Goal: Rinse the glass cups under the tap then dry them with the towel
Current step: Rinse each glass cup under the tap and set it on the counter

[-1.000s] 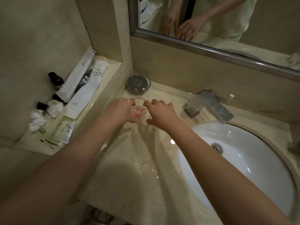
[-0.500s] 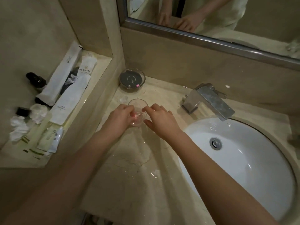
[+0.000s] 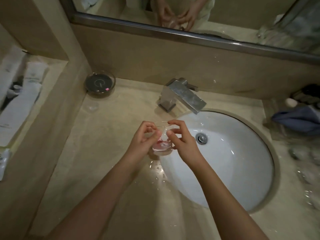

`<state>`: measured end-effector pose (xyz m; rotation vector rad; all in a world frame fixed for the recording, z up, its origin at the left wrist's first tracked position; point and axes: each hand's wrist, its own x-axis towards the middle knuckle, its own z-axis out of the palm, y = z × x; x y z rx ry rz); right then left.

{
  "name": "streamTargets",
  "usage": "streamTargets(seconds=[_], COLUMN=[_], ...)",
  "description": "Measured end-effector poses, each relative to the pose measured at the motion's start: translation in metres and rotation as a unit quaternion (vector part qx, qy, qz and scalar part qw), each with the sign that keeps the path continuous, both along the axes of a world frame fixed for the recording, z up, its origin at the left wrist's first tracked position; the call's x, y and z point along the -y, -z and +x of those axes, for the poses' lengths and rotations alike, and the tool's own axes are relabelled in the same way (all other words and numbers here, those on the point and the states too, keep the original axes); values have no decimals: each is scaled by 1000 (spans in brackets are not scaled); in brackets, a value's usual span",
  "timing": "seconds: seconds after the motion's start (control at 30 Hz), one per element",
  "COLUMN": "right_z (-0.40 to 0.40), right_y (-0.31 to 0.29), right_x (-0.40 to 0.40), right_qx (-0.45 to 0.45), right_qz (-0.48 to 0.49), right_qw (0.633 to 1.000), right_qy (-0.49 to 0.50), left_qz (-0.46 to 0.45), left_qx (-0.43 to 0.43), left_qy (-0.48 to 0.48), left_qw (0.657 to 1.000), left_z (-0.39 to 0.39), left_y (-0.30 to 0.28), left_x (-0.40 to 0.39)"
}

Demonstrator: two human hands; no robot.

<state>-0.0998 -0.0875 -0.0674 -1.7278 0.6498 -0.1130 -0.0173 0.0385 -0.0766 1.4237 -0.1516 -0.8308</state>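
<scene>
My left hand [image 3: 142, 141] & right hand [image 3: 181, 141] both gripping glass cup [image 3: 161, 144], pink at its base, at sink [image 3: 242, 170] rim, tap [image 3: 183, 96] behind, blue cloth [image 3: 297, 118] on worktop [image 3: 112, 135] at right.

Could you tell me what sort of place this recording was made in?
Most likely a hotel bathroom: a white sink basin set in a marble counter under a metal tap, a wall mirror, and wrapped toiletry packets on the side shelf.

Both forearms stretched forward, left hand [image 3: 144, 142] and right hand [image 3: 183, 141] pinching glass cup [image 3: 161, 144] by curled fingers from opposite sides.
</scene>
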Motion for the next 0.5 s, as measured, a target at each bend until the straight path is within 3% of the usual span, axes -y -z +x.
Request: streamTargets(seconds=[0.2,0.37,0.5], right_z=[-32,-20,22], right_y=[11,19,10], right_x=[34,88,136], right_qx=[-27,-31,-4], right_qz=[66,86,41], right_qw=[995,963,976], right_qy=[74,253,214], left_qz=[31,42,55], left_qx=[-25,-7,5], left_qy=[13,10,42], left_qw=[999,999,998], left_z=[-26,-29,-28], left_y=[12,17,24], left_x=[41,66,82])
